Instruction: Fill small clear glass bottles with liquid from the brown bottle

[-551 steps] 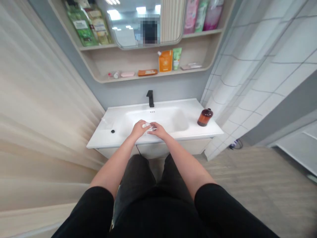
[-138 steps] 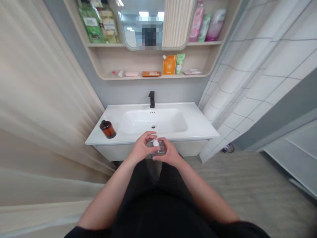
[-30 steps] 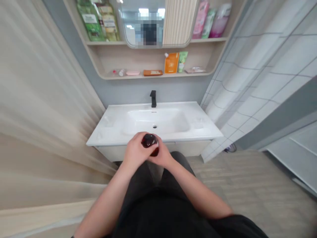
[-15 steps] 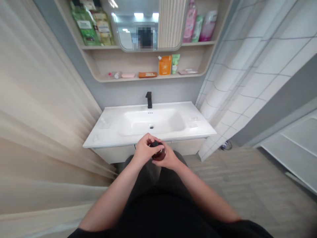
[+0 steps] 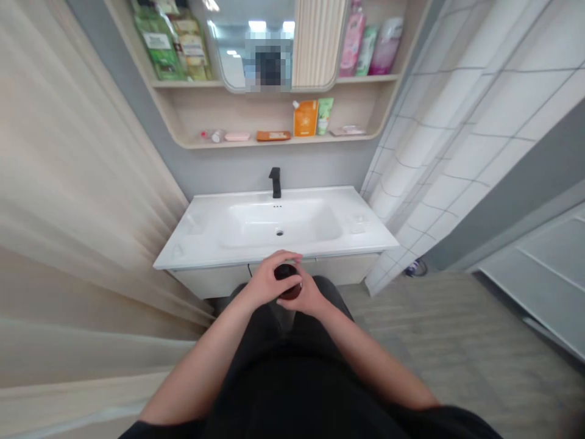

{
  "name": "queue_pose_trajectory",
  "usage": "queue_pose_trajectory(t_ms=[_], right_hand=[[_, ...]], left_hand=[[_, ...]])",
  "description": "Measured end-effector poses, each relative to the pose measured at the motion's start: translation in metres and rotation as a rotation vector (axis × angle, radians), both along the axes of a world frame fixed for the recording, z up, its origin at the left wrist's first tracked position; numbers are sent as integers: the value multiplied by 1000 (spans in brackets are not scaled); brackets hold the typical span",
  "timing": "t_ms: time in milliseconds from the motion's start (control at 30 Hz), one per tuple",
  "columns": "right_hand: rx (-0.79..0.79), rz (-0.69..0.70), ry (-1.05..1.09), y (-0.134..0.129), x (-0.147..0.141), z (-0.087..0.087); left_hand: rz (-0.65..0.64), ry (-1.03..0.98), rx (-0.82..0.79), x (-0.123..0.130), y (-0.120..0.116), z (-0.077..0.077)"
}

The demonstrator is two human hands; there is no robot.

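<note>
Both my hands hold an amber glass bottle [image 5: 289, 283] with a dark round top, just in front of the sink's near edge and above my lap. My left hand [image 5: 267, 281] wraps the bottle's left side, its fingers reaching across the top. My right hand [image 5: 308, 297] cups the lower right side. Much of the bottle is hidden by my fingers. Any label on it cannot be made out.
A white vanity sink [image 5: 196, 228] with a black faucet [image 5: 275, 182] stands directly ahead. Above it, a wooden shelf [image 5: 274, 141] holds toiletries below a mirror [image 5: 247, 49]. A tiled wall [image 5: 479, 134] rises at right, and a beige curtain [image 5: 77, 183] hangs at left.
Over the last half second, the bottle and my hands have dropped slightly. Earlier, the bottle stood on the counter while my hands held a clear box with a white item.
</note>
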State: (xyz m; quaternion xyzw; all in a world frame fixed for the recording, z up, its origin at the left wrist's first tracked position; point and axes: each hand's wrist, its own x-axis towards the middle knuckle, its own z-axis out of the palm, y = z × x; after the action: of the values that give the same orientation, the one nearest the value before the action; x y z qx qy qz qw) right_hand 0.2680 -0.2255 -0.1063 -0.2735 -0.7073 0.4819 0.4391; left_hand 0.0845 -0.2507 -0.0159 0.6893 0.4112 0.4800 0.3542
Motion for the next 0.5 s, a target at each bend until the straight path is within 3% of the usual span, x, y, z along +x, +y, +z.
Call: queue_pose_trajectory(t_ms=[100, 367, 500], right_hand=[[7, -32, -18, 1, 1, 2], [-33, -58, -29, 4, -1, 3], [12, -92, -60, 6, 3, 1]], left_hand=[[-77, -57, -12, -9, -4, -3], [377, -77, 77, -1, -8, -6], [417, -217, 29, -19, -4, -8]])
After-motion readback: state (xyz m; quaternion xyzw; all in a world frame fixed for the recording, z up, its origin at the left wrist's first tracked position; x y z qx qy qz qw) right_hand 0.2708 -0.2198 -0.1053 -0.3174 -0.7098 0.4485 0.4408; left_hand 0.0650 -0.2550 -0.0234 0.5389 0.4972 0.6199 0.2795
